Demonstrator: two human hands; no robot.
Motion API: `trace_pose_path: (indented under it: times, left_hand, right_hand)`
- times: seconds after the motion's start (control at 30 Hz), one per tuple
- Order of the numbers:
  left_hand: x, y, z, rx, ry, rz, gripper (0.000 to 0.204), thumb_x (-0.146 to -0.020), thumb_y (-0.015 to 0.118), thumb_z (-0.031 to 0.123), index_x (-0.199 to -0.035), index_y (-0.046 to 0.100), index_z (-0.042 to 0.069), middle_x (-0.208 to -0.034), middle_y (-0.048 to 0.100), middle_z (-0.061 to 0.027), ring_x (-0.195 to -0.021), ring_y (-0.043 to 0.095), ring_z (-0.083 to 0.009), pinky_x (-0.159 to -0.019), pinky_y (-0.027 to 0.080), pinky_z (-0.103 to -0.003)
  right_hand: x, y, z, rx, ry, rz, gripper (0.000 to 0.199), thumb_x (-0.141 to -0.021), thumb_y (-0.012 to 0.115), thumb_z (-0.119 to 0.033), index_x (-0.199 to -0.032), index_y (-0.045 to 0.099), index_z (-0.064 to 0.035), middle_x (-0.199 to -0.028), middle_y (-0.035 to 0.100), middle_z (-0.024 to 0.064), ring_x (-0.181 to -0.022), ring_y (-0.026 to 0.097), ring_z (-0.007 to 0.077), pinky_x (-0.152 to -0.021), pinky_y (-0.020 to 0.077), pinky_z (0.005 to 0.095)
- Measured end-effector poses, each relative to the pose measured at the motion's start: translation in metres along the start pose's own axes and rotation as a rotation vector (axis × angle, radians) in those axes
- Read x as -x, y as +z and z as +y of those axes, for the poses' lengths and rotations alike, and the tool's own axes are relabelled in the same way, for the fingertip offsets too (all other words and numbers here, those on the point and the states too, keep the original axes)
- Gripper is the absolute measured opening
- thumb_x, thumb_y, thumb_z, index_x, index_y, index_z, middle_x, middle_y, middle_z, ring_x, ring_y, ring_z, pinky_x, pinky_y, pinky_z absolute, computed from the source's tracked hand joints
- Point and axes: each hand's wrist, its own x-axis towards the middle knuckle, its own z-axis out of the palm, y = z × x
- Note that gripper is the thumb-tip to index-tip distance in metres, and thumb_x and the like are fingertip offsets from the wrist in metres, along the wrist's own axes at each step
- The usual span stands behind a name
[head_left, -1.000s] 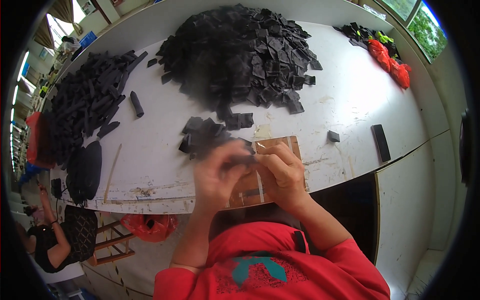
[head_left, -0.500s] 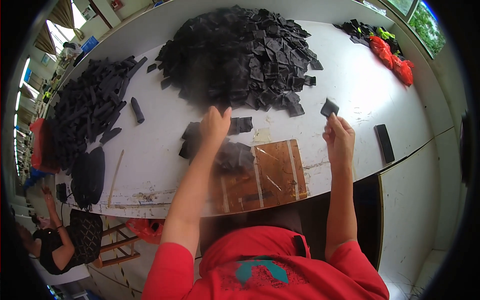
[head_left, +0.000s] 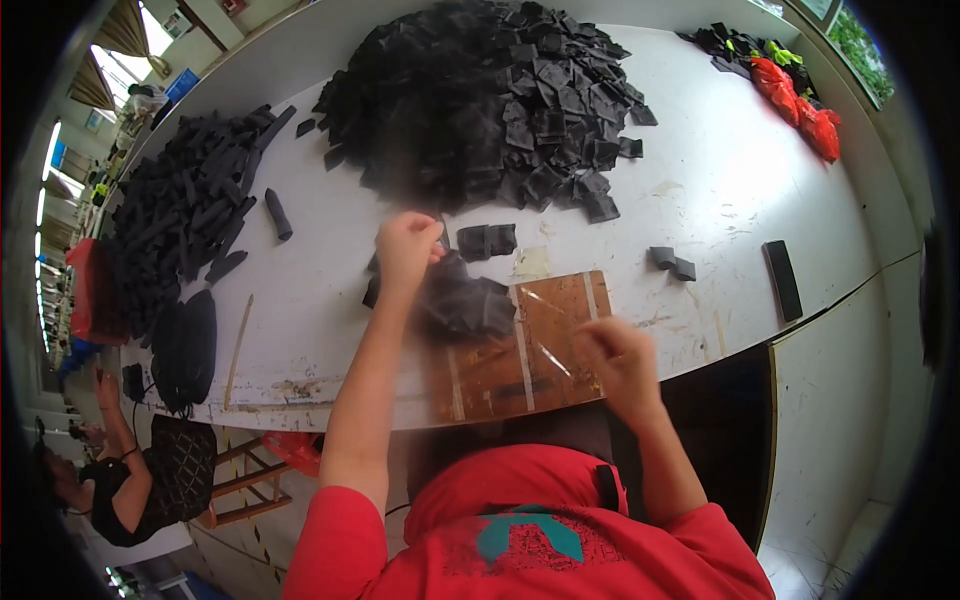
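My left hand (head_left: 408,248) is closed above the near side of the table, left of a small group of folded black fabric pieces (head_left: 487,241). A dark sliver shows at its fingertips, too small to name. Below and right of it lies a loose heap of black fabric pieces (head_left: 465,303), partly covering a brown wooden board (head_left: 555,345) with pale strips. Over the board's right side is my right hand (head_left: 622,362), its fingers smeared by motion. Two folded black pieces (head_left: 672,263) rest on the white table, right of the board.
A large pile of black fabric squares (head_left: 560,110) fills the far middle. At left lies a heap of dark rolled strips (head_left: 185,195). Red plastic bags (head_left: 795,105) sit far right; a black block (head_left: 783,280) lies nearer. Another person (head_left: 130,470) sits at lower left.
My right hand has let go of a black fabric piece, now lying on the table at right, and has swung left and nearer to the board. My left hand has shifted slightly left.
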Motion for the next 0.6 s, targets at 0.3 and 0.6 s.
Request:
trace_pose_path:
  times: [0.3, 0.6]
  left_hand:
    - [0.189, -0.052, 0.027, 0.637, -0.172, -0.324, 0.010, -0.079, 0.064, 0.002, -0.088, 0.061, 0.000, -0.076, 0.064, -0.0087, -0.061, 0.061, -0.0157, -0.055, 0.050, -0.026]
    - [0.210, -0.036, 0.020, 0.903, -0.241, -0.365, 0.012, -0.082, 0.062, 0.004, -0.093, 0.060, -0.001, -0.078, 0.064, -0.0112, -0.063, 0.062, -0.0185, -0.056, 0.051, -0.029]
  right_hand:
    - [0.015, 0.077, -0.075, -0.586, 0.221, -0.264, 0.017, -0.086, 0.061, -0.012, -0.094, 0.057, 0.0020, -0.079, 0.062, 0.0066, -0.068, 0.062, 0.0184, -0.060, 0.0493, 0.0302]
    - [0.020, 0.066, -0.063, -1.147, 0.638, -0.478, 0.015, -0.091, 0.053, -0.014, -0.088, 0.055, 0.0004, -0.075, 0.062, 0.0107, -0.063, 0.061, 0.0195, -0.061, 0.0516, 0.0316]
